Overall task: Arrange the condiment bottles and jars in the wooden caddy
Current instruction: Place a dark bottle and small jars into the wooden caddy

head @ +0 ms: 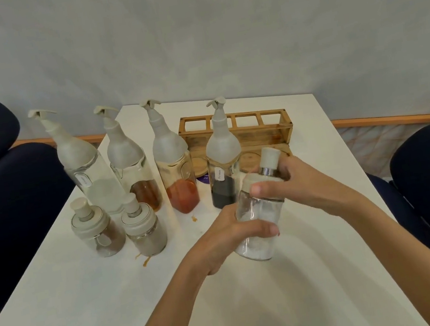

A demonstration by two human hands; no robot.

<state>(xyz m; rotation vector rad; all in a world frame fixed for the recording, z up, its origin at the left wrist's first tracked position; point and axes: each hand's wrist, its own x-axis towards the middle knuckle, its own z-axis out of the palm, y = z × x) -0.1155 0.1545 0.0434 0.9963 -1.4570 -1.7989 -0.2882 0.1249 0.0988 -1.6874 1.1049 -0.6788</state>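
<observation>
Likely an office or meeting room, can't confirm: white table (314,117), padded navy chairs (0,198) on both sides, bare grey wall (215,34), wooden skirting (394,120), tiled floor (362,149).

White table (88,297), dark blue chairs (3,212)

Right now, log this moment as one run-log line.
left hand: grips jar body | right hand: grips jar top | caddy: visible slots bare
</observation>
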